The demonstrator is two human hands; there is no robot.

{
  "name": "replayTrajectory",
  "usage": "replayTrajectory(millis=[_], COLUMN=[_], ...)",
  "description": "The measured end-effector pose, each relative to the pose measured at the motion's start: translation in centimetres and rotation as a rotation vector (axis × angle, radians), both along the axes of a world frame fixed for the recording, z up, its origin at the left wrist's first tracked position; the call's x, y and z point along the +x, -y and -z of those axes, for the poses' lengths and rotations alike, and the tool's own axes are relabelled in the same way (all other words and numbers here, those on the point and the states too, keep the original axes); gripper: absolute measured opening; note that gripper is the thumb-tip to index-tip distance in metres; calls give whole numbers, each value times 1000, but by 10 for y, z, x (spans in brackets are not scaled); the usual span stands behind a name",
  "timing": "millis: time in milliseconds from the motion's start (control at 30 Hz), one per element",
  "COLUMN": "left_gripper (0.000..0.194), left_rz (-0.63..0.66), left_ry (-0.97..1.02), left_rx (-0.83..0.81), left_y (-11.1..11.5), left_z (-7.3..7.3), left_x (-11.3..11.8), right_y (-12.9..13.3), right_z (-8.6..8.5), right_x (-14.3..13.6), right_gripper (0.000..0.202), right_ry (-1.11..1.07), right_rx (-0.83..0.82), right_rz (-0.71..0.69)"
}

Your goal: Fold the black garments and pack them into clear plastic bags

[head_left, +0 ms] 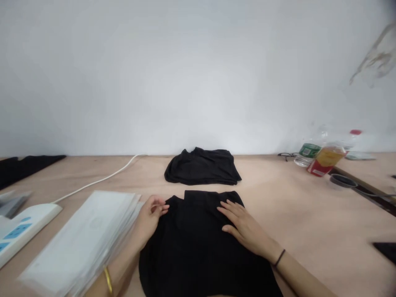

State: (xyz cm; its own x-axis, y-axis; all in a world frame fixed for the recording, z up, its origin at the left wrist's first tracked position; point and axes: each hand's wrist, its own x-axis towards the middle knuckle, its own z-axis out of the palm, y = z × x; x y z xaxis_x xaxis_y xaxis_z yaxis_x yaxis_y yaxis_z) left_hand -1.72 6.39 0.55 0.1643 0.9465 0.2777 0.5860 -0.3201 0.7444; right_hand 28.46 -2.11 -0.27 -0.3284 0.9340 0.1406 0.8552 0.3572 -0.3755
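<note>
A black cloth garment (204, 243) lies spread on the table in front of me, running off the bottom of the view. At its upper left edge my left hand (153, 216) has curled fingers and thumb closed together on the fabric's margin. My right hand (243, 227) rests flat on the upper right part of the garment, fingers stretched out. Just beyond, close to the wall, sits a folded pile of similar black cloth (202, 167).
Left of the garment is a stack of clear plastic bags (83, 235), then a white power strip (27, 231) with its cord. Back right stand two bottles (326, 159), glasses (287, 155) and a tape roll (342, 180). More black cloth (27, 167) lies far left.
</note>
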Motion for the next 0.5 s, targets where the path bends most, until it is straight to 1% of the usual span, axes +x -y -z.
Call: replayTrajectory(millis=[67, 133, 200, 267, 333, 400, 467, 500], left_gripper=[19, 28, 36, 35, 30, 32, 28, 25], left_rz=[69, 129, 166, 167, 139, 120, 151, 180], left_ry=[-56, -118, -233, -370, -441, -414, -371, -350], left_rx=[3, 15, 41, 82, 119, 135, 129, 117], left_y=[4, 14, 22, 23, 14, -2, -21, -29], left_z=[2, 2, -3, -11, -22, -32, -35, -34], left_x=[2, 4, 5, 5, 8, 15, 28, 35], right_y=[1, 3, 4, 2, -6, -22, -42, -52], right_z=[2, 3, 4, 3, 0, -3, -4, -3], right_x=[1, 1, 1, 3, 10, 20, 31, 35], right_gripper=[52, 52, 53, 50, 40, 34, 36, 37], right_ry=[6, 17, 14, -40, -197, -378, -486, -506], right_rx=[8, 20, 42, 61, 90, 125, 132, 114], right_rz=[5, 0, -11, -18, 34, 128, 192, 200])
